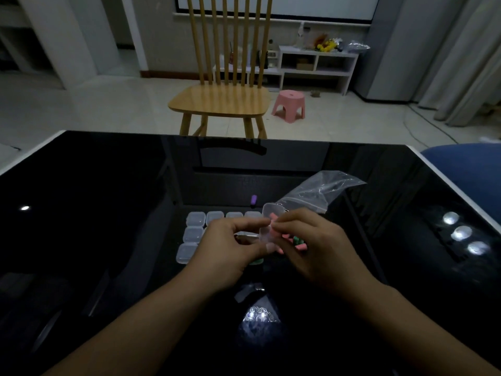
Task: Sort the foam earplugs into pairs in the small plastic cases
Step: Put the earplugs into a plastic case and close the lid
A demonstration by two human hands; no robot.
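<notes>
Meeting above the near-centre of a glossy black table [108, 213], the left hand [227, 248] and the right hand [311, 248] are shown raised together over the work area. A small open clear case [267, 226] is held between them: the left thumb and forefinger are closed on its left side, the remaining left fingers curled beneath. A pink earplug [273, 217] is pinched by the right fingertips [282, 223] at the mouth of the case, its hinged lid standing up behind; whether the plug already touches the case floor cannot be told. Below and just right of the case, loose pink and green earplugs [298, 243] are seen on the table, partly hidden by the right hand; a further green piece [256, 261] shows under the left hand. Just beyond the left knuckles, closed clear cases [193, 234] are laid in rows, touching or nearly so. A single purple earplug [253, 200] lies apart, farther back. A crumpled clear zip bag [317, 192] rests behind the right hand. Beyond the table edge, a wooden chair [222, 101] and a pink stool [289, 105] stand on the pale floor.
</notes>
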